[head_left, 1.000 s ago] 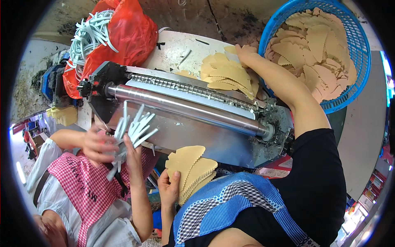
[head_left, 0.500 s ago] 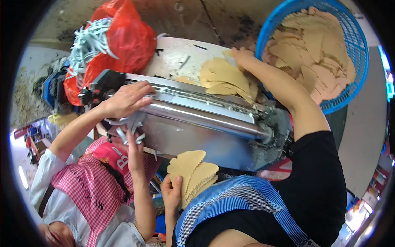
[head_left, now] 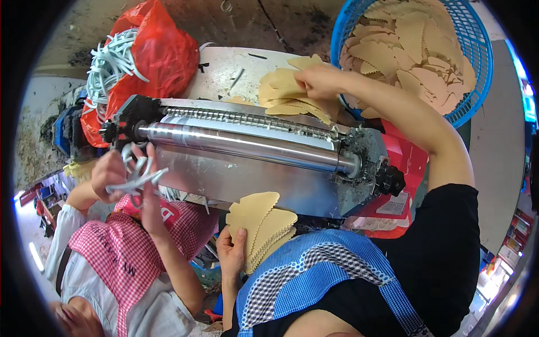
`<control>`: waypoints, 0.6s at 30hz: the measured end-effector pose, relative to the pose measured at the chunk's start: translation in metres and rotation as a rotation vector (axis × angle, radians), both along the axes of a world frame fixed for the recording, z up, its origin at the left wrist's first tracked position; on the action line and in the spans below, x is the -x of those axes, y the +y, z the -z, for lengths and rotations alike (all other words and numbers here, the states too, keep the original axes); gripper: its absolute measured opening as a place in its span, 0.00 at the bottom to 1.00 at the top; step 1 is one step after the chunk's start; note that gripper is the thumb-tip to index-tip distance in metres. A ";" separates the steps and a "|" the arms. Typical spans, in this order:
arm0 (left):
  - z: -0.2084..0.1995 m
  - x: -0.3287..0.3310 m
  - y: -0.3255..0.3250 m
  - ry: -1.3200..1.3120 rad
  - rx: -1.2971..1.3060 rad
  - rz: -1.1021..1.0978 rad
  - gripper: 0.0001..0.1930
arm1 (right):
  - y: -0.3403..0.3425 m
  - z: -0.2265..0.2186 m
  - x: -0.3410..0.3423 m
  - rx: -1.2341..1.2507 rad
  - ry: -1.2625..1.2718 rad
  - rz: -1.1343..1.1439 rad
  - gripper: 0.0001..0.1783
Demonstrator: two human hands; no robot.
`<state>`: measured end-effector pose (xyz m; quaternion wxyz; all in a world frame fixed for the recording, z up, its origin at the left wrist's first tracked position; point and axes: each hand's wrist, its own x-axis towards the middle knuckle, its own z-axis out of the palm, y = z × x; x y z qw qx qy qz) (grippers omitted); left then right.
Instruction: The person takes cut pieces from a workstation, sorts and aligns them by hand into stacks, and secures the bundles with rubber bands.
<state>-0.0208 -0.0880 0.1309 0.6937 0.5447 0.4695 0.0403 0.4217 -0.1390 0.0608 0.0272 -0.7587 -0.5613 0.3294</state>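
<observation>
And the right hand (head_left: 321, 81) has come nearer, from the far edge of the tan cut-piece pile (head_left: 279, 92) to over its right part, so sorting out pieces seems under way. Fingers curl low (whether pinching one, I can't tell). Near side of the roller machine (head_left: 247, 145), the left hand (head_left: 231, 254) clamps a fanned zigzag-edged stack (head_left: 257, 222), pieces spreading right of the thumb.

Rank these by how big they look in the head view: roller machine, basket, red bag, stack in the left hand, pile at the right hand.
1. Roller machine
2. Basket
3. Red bag

Left hand's stack and right hand's pile look too alike to rank; both are smaller.
</observation>
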 end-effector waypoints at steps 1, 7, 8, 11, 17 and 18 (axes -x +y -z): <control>0.004 -0.004 0.000 -0.021 0.003 0.010 0.11 | -0.016 0.009 -0.005 0.043 0.311 0.065 0.17; 0.001 0.008 -0.009 -0.020 -0.032 -0.006 0.12 | -0.015 0.032 0.011 -0.128 0.351 -0.008 0.23; 0.004 0.013 -0.010 -0.033 -0.045 -0.002 0.12 | -0.015 0.037 0.016 -0.190 0.270 -0.039 0.22; 0.003 0.012 -0.016 -0.022 -0.044 -0.039 0.12 | -0.011 0.046 0.031 -0.287 -0.102 0.011 0.23; 0.002 0.013 -0.021 -0.078 -0.038 -0.073 0.12 | -0.003 0.074 0.011 -0.100 0.062 0.173 0.22; 0.002 0.014 -0.022 -0.081 -0.039 -0.092 0.12 | -0.001 0.069 0.008 -0.053 0.193 0.064 0.23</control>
